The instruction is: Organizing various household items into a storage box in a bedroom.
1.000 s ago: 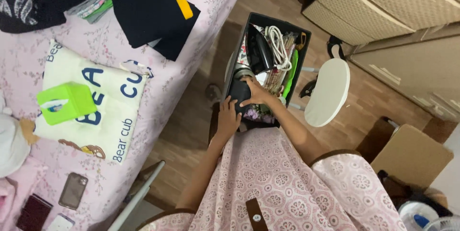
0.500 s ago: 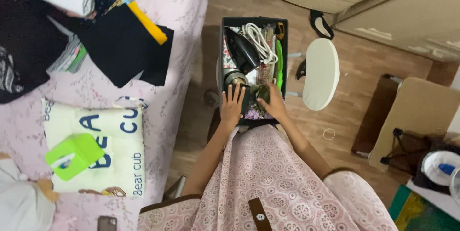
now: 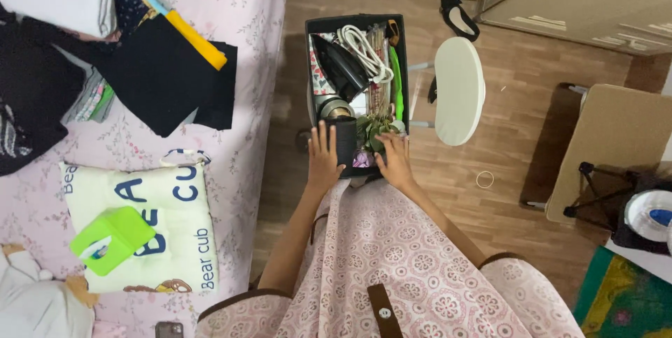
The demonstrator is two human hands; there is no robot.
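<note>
While both my hands rest flat and open on the black box (image 3: 313,65) on the floor, left hand (image 3: 323,161) touches a dark pouch (image 3: 346,143); right hand (image 3: 395,159) half hides green leaves (image 3: 369,130).

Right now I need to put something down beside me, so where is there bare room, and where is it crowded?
Bare wood floor lies between the white stool and the tan box. Pink bedsheet is clear above the dark folded clothes. The black storage bin is crammed; left hand and right hand rest there.
</note>
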